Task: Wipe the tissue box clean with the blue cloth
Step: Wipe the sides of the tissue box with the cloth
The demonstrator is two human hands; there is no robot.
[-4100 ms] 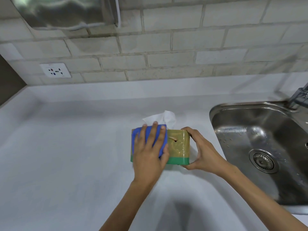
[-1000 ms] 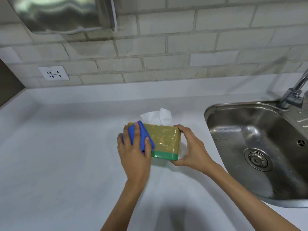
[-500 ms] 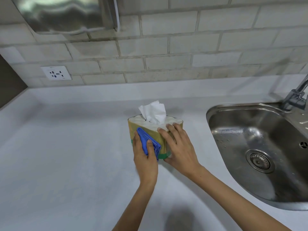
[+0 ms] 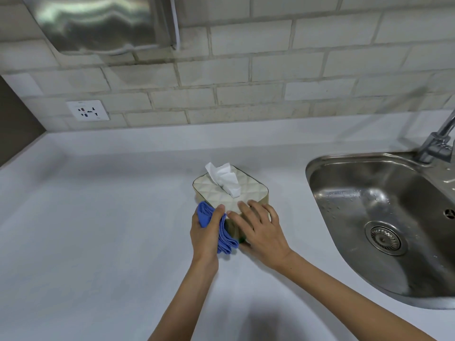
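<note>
The tissue box stands upright on the white counter, its cream quilted top facing up and a white tissue sticking out of the slot. My left hand is closed around the folded blue cloth, which presses against the box's near left side. My right hand rests with spread fingers on the near edge of the box and steadies it. The box's gold and green near side is mostly hidden behind my hands.
A steel sink with a drain and a tap lies to the right. The brick wall behind carries a white power socket and a metal dispenser at the upper left. White counter spreads to the left.
The box has been turned from lying on its side to standing upright with its top up. My right hand moved from its right end onto the near top edge; the cloth slid to the near left side.
</note>
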